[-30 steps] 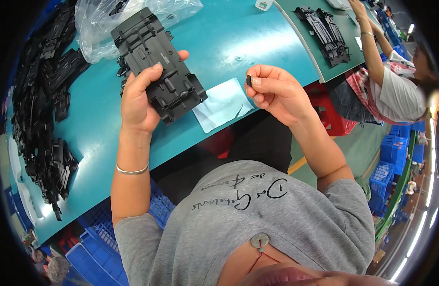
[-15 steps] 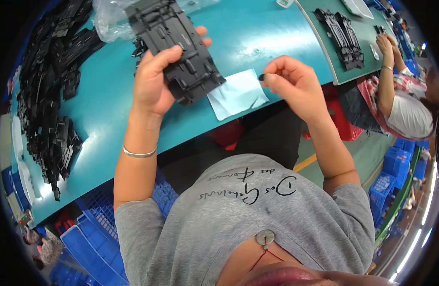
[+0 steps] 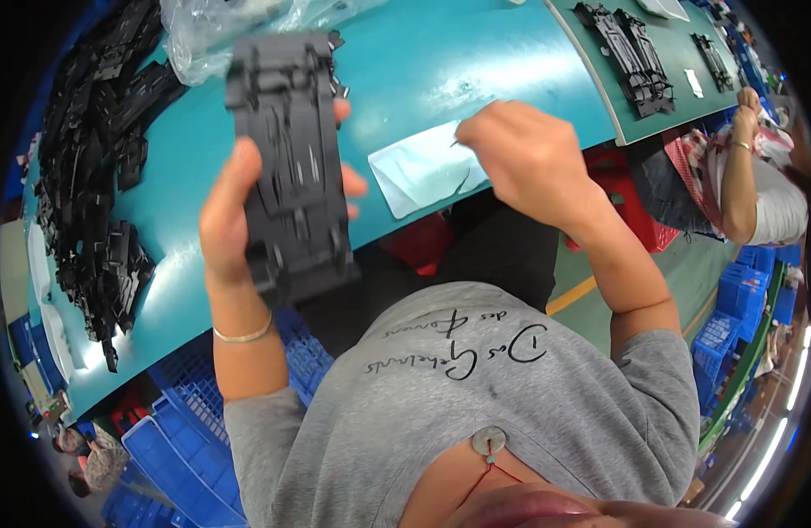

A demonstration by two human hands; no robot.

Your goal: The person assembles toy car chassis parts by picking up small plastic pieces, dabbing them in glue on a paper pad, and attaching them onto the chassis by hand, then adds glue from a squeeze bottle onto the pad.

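Note:
My left hand point(image 3: 228, 211) is wrapped round a long black plastic chassis-like part point(image 3: 293, 163), thumb along one side and fingertips showing on the other. The part is held above the near edge of the table, its ribbed and moulded face toward me, slightly blurred. My right hand point(image 3: 533, 163) has its back turned up and its fingers pinched over a creased pale-blue sheet of paper point(image 3: 414, 174). A thin dark bit shows at those fingertips; the rest of what they hold is hidden. Small black pieces point(image 3: 337, 75) peek out behind the chassis part.
Similar black parts lie heaped point(image 3: 89, 176) along the left of the teal table point(image 3: 476, 53). Clear plastic bags point(image 3: 203, 40) lie at the far left. More chassis parts point(image 3: 630, 62) rest on a green table at right, where another person point(image 3: 757, 176) sits. Blue crates point(image 3: 181, 458) stand below left.
My left hand has brought the chassis part nearer and turned it more upright. My right hand has shifted left and turned over, hiding the small black piece at its fingertips.

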